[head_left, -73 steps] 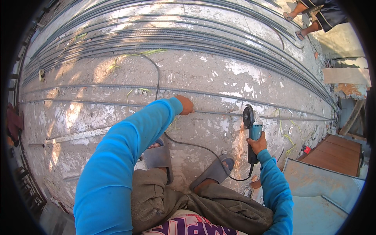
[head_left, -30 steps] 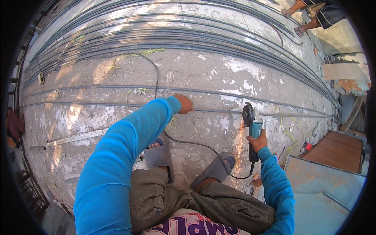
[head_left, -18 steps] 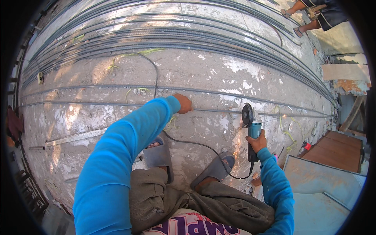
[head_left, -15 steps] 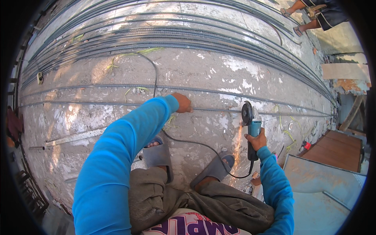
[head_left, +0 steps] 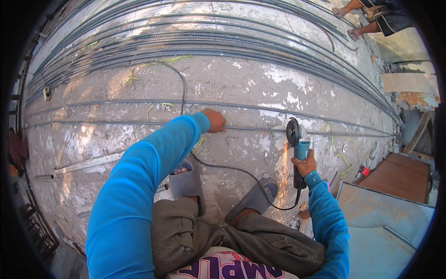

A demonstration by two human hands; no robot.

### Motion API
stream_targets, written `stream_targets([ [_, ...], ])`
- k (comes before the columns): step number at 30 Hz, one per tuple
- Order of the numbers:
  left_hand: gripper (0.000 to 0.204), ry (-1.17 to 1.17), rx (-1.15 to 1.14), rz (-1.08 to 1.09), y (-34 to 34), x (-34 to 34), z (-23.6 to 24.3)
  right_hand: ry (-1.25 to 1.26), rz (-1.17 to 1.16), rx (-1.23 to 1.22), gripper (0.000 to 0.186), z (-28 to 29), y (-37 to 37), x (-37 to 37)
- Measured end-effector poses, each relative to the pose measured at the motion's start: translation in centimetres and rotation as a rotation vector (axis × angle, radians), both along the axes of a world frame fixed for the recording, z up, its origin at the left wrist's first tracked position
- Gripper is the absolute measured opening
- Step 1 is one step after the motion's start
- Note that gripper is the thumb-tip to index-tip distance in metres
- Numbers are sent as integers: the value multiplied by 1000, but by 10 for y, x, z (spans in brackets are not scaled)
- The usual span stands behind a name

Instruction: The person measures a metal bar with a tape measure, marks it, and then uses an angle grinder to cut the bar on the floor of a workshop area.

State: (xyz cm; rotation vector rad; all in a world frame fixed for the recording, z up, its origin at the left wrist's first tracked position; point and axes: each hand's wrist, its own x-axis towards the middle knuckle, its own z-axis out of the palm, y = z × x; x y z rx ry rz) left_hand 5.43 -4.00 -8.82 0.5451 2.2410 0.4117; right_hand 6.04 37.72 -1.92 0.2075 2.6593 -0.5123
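My left hand [head_left: 214,121], in a blue sleeve, is closed on a ribbed steel rebar [head_left: 253,129] lying across the rough concrete floor. My right hand [head_left: 304,166] grips a teal and black angle grinder [head_left: 302,151]; its disc [head_left: 293,131] is on that same rebar, to the right of my left hand. Orange sparks [head_left: 284,174] spray from the disc toward my feet. A black power cord [head_left: 227,167] runs from the grinder's handle, loops over the floor and passes under my left arm. My two grey slides [head_left: 251,200] are below the bar.
Many long rebars [head_left: 209,42] lie across the top, with another single bar [head_left: 232,106] nearer. A metal strip [head_left: 86,162] lies left. Another person's legs [head_left: 367,29] show top right. Wooden boards [head_left: 395,176] and pale metal sheets [head_left: 371,232] lie right.
The view has drifted slightly, so hands, grinder and bars sit a little higher in the picture. My grip looks the same. The spark spray has varied and is bright now.
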Motion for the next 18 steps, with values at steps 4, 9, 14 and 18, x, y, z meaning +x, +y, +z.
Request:
stream_targets([
  [4,40,13,18,8,-1,1,-3,8,6,-2,65,-1,3,2],
  [9,39,41,20,6,0,2,-4,7,3,-3,64,0,2,4],
  [14,38,83,24,-1,1,4,-6,9,-3,-5,63,1,1,5],
  [18,37,91,9,-4,0,5,-3,-4,-8,9,64,0,2,5],
])
